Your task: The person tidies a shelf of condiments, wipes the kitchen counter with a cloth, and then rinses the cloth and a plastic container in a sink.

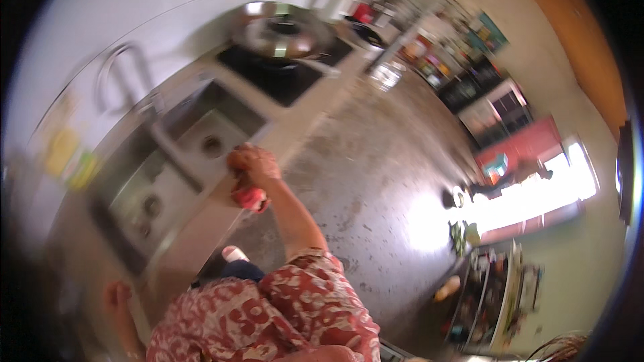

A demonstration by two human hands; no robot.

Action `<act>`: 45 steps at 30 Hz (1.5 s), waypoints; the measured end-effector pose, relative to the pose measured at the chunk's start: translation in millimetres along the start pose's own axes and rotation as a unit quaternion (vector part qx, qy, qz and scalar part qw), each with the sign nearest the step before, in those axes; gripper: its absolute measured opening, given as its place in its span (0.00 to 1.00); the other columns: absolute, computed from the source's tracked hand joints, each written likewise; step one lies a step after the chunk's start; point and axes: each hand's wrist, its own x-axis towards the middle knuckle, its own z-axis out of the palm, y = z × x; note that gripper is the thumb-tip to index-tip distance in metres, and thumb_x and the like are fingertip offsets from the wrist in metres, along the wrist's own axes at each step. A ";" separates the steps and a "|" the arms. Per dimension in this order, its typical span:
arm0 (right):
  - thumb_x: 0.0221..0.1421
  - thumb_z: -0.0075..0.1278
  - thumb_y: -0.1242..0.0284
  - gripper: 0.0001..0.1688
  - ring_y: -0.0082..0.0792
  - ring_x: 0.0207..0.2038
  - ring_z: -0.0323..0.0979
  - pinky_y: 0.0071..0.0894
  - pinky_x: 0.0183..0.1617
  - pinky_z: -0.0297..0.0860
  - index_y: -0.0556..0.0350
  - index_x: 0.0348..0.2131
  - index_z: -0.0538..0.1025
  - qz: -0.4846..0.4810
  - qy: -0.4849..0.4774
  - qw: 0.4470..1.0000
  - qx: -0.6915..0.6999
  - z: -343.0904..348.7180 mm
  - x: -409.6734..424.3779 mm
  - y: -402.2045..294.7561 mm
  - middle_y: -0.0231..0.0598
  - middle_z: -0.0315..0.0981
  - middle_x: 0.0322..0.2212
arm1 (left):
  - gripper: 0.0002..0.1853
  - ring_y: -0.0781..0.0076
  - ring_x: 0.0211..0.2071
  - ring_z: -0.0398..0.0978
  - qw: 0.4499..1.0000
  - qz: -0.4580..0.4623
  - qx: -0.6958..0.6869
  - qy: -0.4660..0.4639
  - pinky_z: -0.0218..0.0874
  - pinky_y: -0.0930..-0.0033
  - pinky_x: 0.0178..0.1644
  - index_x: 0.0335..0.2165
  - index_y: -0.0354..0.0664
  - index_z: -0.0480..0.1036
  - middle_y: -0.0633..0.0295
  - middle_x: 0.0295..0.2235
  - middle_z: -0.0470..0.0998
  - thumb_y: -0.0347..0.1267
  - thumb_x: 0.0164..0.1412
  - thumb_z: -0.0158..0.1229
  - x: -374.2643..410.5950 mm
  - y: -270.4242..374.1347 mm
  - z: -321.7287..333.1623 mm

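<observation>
My right hand (259,163) is closed on a reddish-brown and red object (250,198) above the counter's front edge, beside the sink. Blur hides exactly what the object is; its lower part is bright red. My left hand (118,294) is at the lower left, near the counter at the sink's near end; its fingers are blurred. Between the two hands and the wall lies a double-basin stainless steel sink (176,167), with a drain in each basin. A curved faucet (108,73) rises behind it.
A large lidded metal pan (284,35) sits on the black cooktop (269,78) beyond the sink. A yellow and green package (75,161) is at the wall on the left. Shelves with various items (478,296) stand across the floor, right. A foot in a light shoe (235,254) shows below the counter.
</observation>
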 end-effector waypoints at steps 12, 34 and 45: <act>0.60 0.39 0.62 0.25 0.52 0.49 0.66 0.50 0.49 0.67 0.34 0.57 0.59 0.423 0.062 0.902 0.053 -48.8 42.4 121.3 0.46 0.59 0.51 | 0.11 0.78 0.29 0.71 0.961 -0.012 -0.062 -0.269 0.65 0.75 0.31 0.41 0.41 0.69 0.66 0.30 0.74 0.36 0.64 0.51 137.5 -103.8 61.5; 0.57 0.47 0.72 0.18 0.32 0.42 0.72 0.33 0.50 0.68 0.62 0.45 0.70 -0.093 -0.100 0.517 0.845 -148.6 -22.4 -128.3 0.41 0.73 0.40 | 0.34 0.63 0.43 0.69 0.871 -0.225 -0.239 -0.365 0.65 0.57 0.44 0.51 0.46 0.65 0.60 0.44 0.70 0.60 0.59 0.43 128.8 47.5 182.3; 0.48 0.45 0.76 0.28 0.36 0.45 0.70 0.34 0.51 0.67 0.58 0.52 0.65 -0.139 -0.234 0.515 0.813 -64.4 43.1 -215.2 0.44 0.70 0.44 | 0.22 0.61 0.52 0.68 0.831 -0.104 -0.473 -0.275 0.62 0.57 0.56 0.54 0.37 0.61 0.54 0.53 0.66 0.30 0.62 0.48 147.7 96.3 124.8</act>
